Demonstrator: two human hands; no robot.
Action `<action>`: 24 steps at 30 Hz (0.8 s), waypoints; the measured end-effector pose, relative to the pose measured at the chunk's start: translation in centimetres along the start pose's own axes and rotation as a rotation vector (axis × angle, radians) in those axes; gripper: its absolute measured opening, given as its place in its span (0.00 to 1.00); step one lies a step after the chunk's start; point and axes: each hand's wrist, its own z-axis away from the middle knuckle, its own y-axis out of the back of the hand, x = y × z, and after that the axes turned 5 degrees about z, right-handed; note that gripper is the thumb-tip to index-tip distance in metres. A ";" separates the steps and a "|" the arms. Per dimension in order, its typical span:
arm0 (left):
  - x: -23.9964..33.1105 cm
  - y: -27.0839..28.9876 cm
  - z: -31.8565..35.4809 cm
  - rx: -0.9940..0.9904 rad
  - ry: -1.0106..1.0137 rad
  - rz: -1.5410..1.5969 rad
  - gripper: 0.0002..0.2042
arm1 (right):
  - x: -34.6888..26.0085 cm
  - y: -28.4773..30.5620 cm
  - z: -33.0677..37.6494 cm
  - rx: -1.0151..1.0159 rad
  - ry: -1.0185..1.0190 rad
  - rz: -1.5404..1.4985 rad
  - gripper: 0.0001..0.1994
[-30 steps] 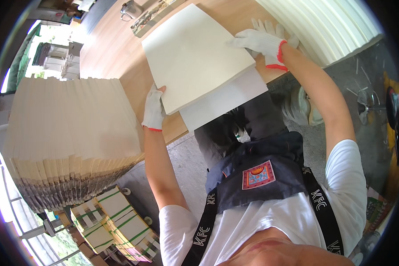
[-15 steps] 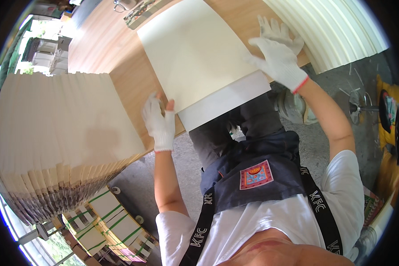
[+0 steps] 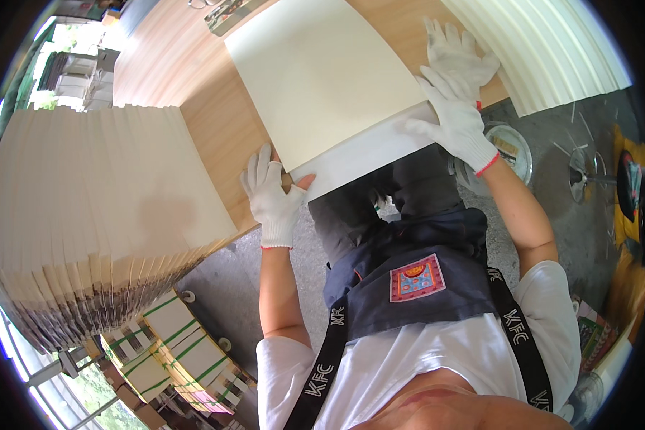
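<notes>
A large cream sheet (image 3: pixel 322 79) lies on the wooden table in front of me, with a paler white strip (image 3: pixel 369 147) along its near edge. My left hand (image 3: pixel 274 197), in a white glove with the thumb tip bare, is at the strip's left corner. Its fingers are spread and the thumb reaches onto the strip. At the right end is my gloved right hand (image 3: pixel 457 125), fingers stretched out beside the sheet and thumb over the strip. Beyond it rests a loose white glove (image 3: pixel 457 57), partly overlapped by my fingers.
A tall stack of cream sheets (image 3: pixel 107 179) stands at the left. Ridged pale sheets (image 3: pixel 545 50) are at the right. A patterned box (image 3: pixel 229 14) sits at the table's far side. On the floor are a round bucket (image 3: pixel 512 154) and strapped bundles (image 3: pixel 186 351).
My left hand has moved right, bringing its thumb onto the strip's corner. The right hand has turned and lowered, its thumb now over the strip's right end.
</notes>
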 end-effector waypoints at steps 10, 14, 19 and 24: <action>0.3 0.2 -0.1 -0.002 0.019 -0.023 0.35 | 0.1 0.3 0.3 0.000 0.033 0.067 0.46; 0.4 0.0 -0.2 -0.015 0.043 -0.024 0.36 | 0.1 0.3 0.3 -0.010 0.016 0.074 0.46; 0.1 -0.1 0.0 -0.031 0.033 -0.053 0.36 | -0.1 0.7 0.1 -0.052 0.022 0.043 0.47; 0.2 0.1 -0.1 -0.073 0.043 -0.064 0.34 | -0.1 0.9 0.1 -0.078 0.012 0.019 0.48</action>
